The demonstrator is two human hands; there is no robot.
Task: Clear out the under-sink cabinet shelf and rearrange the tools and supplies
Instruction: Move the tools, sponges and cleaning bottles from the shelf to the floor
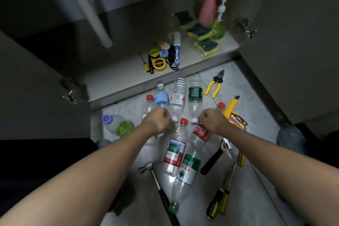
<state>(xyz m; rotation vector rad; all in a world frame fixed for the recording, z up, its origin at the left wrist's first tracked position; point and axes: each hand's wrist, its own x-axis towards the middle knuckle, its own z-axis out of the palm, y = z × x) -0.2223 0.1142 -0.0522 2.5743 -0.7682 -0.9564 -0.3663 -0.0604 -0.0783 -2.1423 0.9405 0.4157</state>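
Both my fists hang over the bottle pile: left hand (158,119) clenched, right hand (211,120) clenched, can't tell if either pinches anything. Clear ribbed plastic bottles (176,154) lie on speckled floor (256,198) at 6 o'clock. Steel-headed hammer (156,176) at 7, yellow-grip pliers (213,85) at 1. Cabinet shelf (113,79) at 12 holds round tape measure (160,64) and yellow-green sponges (206,47).

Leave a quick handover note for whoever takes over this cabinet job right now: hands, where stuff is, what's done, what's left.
Hands: left hand and right hand are fists over the bottles; any grip is unclear.
On the floor: plastic bottles, hammer, pliers, wrench, screwdrivers.
On the cabinet shelf: tape measure, sponges, spray bottle.
Done: shelf partly emptied.
Left: clear the rest, then rearrange.
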